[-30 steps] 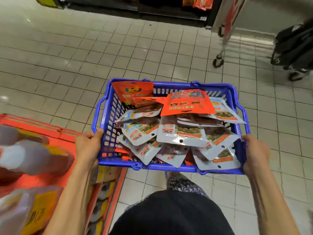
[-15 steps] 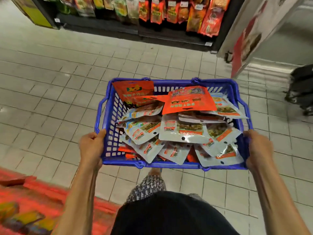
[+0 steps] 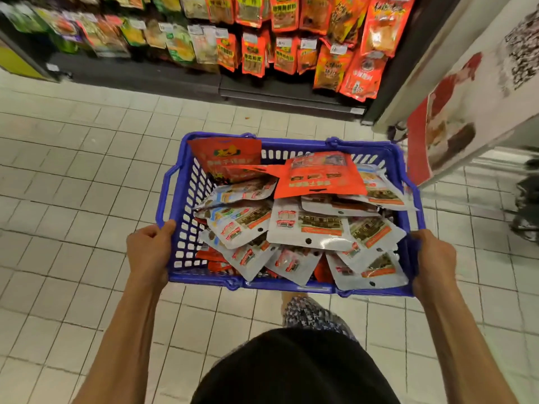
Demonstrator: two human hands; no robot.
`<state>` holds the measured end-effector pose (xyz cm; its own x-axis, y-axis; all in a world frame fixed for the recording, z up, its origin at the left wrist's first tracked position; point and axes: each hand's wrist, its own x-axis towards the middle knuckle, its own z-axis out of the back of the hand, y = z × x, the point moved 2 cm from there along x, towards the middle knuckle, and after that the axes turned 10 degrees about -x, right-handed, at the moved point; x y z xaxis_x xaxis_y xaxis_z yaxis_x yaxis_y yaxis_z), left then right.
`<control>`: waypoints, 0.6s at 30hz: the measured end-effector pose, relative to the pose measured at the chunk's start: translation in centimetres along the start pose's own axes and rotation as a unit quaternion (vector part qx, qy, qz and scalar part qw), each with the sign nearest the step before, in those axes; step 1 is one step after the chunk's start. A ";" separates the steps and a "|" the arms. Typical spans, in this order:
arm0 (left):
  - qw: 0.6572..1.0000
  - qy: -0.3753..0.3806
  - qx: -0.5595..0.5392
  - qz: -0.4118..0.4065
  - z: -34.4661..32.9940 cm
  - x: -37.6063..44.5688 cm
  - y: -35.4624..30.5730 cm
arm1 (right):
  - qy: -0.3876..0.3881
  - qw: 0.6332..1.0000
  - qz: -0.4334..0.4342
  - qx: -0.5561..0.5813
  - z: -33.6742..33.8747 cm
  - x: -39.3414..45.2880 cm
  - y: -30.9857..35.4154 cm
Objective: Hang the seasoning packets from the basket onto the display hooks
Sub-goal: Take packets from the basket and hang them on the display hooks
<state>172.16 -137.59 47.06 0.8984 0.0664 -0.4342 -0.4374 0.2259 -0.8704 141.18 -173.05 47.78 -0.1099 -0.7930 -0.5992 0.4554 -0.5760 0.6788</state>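
I carry a blue plastic basket (image 3: 186,217) in front of my body, above the tiled floor. My left hand (image 3: 148,252) grips its left rim and my right hand (image 3: 434,258) grips its right rim. Inside lie several white seasoning packets (image 3: 309,225) with orange labels and punched hang holes, and orange-red packets (image 3: 319,176) on top toward the far side. Ahead, the display hooks (image 3: 262,39) hold rows of hanging red, orange and green packets.
A dark base shelf (image 3: 175,80) runs under the hanging packets. A white panel with a red poster (image 3: 455,112) stands at the right. A dark object (image 3: 528,199) sits on the floor at the far right. White tiles (image 3: 73,185) lie between me and the display.
The view has swung away from the orange rack at my left and toward the display, which now fills the top. Both hands keep the same grip on the basket.
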 end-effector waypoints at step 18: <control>0.988 -0.023 -0.003 0.151 -33.2 43.2 -15.3 | -0.084 0.993 -0.077 -0.024 -36.0 24.1 26.5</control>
<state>216.27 -170.46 33.89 0.7273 0.1744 -0.6638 -0.6863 0.1839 -0.7037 182.40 -200.26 36.01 -0.3260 -0.7204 -0.6121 0.4635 -0.6861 0.5607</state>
